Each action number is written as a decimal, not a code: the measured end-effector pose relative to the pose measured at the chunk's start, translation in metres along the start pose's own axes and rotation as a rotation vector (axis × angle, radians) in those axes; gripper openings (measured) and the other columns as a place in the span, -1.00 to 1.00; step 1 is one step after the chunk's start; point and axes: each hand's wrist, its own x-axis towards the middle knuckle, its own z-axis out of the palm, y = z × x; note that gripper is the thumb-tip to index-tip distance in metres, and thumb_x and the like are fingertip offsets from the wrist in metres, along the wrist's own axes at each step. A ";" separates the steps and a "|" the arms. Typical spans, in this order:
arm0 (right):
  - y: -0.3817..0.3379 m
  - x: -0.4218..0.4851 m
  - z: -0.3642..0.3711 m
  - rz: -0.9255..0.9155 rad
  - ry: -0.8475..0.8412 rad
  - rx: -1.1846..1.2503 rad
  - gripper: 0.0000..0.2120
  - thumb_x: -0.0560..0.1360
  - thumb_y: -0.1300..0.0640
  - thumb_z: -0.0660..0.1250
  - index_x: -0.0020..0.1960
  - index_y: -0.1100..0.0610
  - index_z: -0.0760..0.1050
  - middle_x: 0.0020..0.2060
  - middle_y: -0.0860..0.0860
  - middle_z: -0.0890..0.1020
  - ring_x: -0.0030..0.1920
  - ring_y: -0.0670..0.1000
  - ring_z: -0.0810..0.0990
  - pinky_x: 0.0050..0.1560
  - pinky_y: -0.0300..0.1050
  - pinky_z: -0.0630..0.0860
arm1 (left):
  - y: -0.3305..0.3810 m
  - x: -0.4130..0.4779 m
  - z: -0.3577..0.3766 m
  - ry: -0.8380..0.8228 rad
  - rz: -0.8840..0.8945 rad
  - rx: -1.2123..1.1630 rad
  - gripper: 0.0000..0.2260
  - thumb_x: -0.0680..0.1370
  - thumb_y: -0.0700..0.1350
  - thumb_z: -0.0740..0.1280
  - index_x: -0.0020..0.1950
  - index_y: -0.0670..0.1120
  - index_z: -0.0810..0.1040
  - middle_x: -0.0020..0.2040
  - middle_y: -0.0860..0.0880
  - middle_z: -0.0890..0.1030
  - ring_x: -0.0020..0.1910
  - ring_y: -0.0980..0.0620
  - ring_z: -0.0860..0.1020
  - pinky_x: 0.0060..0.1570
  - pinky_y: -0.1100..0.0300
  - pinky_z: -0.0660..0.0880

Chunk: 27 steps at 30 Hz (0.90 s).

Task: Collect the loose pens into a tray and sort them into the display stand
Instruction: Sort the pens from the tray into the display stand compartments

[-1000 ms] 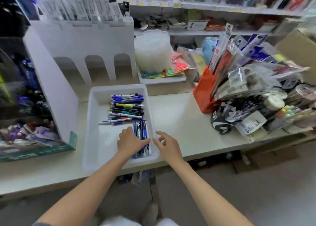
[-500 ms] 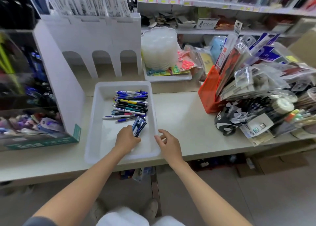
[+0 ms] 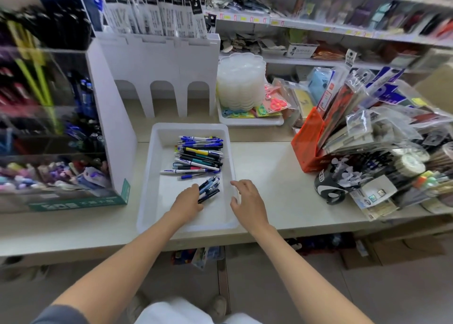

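A white plastic tray (image 3: 149, 201) lies on the counter in front of me. Its far half holds a pile of pens (image 3: 199, 156) lying crosswise, blue, black, teal and white. A small bundle of dark blue pens (image 3: 209, 189) points away at a slant, its near end inside my left hand (image 3: 187, 201), which is closed around it over the tray floor. My right hand (image 3: 247, 202) hovers at the tray's right rim, fingers spread, holding nothing. The display stand (image 3: 49, 127) with clear compartments stands at the left, blurred.
A white arched rack (image 3: 166, 61) with packaged refills stands behind the tray. Stacked clear lids (image 3: 241, 81) sit in a second tray at the back. An orange box (image 3: 308, 142) and a heap of packaged stationery (image 3: 382, 142) crowd the right side. The counter edge runs below my wrists.
My left hand has gathered the blue pens from the tray's near right side and swung them to a slant toward the pile. My right hand has lifted off the rim and spread its fingers.
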 end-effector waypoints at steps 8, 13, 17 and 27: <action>-0.049 0.035 -0.007 -0.043 0.035 0.218 -0.63 0.58 0.26 0.26 0.37 0.10 0.46 0.08 -0.01 0.58 -0.07 -0.09 0.52 0.05 -0.15 0.55 | -0.022 -0.010 -0.055 0.044 -0.102 -0.782 -0.87 0.48 -0.25 0.44 -0.01 -0.21 0.55 -0.17 -0.27 0.64 -0.28 -0.07 0.54 -0.32 0.16 0.45; -0.112 0.067 -0.015 -0.063 -0.030 0.462 -0.55 0.62 0.18 0.26 0.49 0.06 0.32 -0.01 -0.02 0.57 -0.07 -0.10 0.58 -0.13 -0.30 0.55 | -0.018 -0.037 -0.100 0.098 0.019 -1.011 -0.82 0.47 -0.24 0.50 0.03 -0.15 0.60 -0.16 -0.11 0.69 -0.24 0.02 0.61 -0.26 0.27 0.52; -0.158 0.085 -0.018 -0.157 0.020 0.532 -0.49 0.59 0.22 0.30 0.51 0.08 0.28 -0.05 -0.04 0.59 -0.10 -0.05 0.63 -0.02 -0.13 0.63 | -0.024 -0.054 -0.139 0.162 0.087 -1.118 -0.78 0.49 -0.22 0.49 0.11 -0.18 0.59 -0.17 -0.08 0.71 -0.19 0.05 0.69 -0.20 0.27 0.55; -0.293 0.100 -0.011 -0.333 0.268 0.691 -0.66 0.49 0.28 0.43 0.22 0.13 0.46 -0.11 0.05 0.67 -0.17 -0.12 0.64 -0.07 -0.15 0.61 | -0.085 -0.087 -0.241 0.450 0.265 -1.059 -0.92 0.55 -0.14 0.43 -0.02 0.03 0.59 -0.21 0.12 0.69 -0.25 0.27 0.64 -0.26 0.40 0.49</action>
